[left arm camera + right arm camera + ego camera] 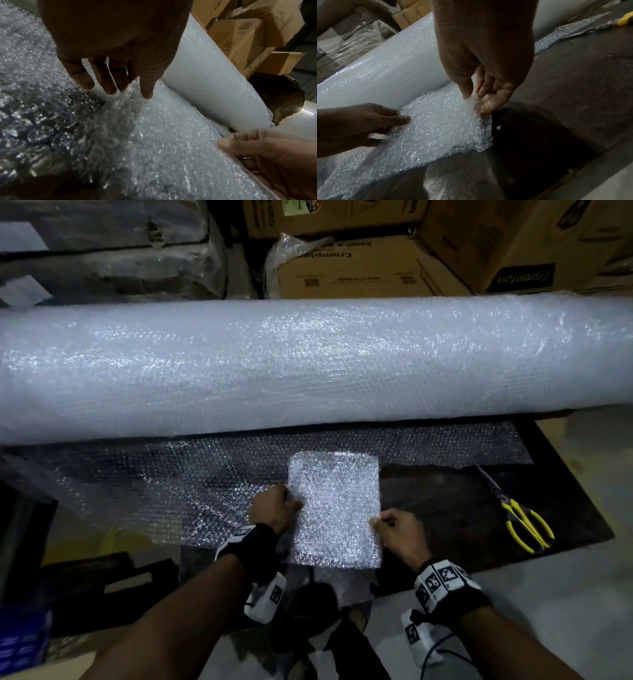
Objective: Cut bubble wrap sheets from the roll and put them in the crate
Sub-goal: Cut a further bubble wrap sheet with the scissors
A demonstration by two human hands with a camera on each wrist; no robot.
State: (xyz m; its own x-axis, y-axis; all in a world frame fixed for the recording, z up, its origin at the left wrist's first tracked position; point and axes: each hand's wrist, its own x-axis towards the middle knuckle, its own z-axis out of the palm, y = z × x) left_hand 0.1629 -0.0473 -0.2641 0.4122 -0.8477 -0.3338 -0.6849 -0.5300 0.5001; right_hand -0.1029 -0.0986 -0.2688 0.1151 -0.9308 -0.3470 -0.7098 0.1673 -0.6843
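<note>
Head view showed my left hand [274, 506] and right hand [397, 527] each pinching a long side of the cut sheet [334, 508], thumbs on top, its long axis running away from me toward the roll [308, 364]; scissors [524, 525] lay right of my right hand; I saw no crate

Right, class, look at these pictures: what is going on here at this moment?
A person holds a small cut bubble wrap sheet by its two side edges: the left hand pinches the left edge, the right hand the right. It lies over the unrolled wrap in front of the big roll. The yellow-handled scissors lie set down to the right. No crate is identifiable.
</note>
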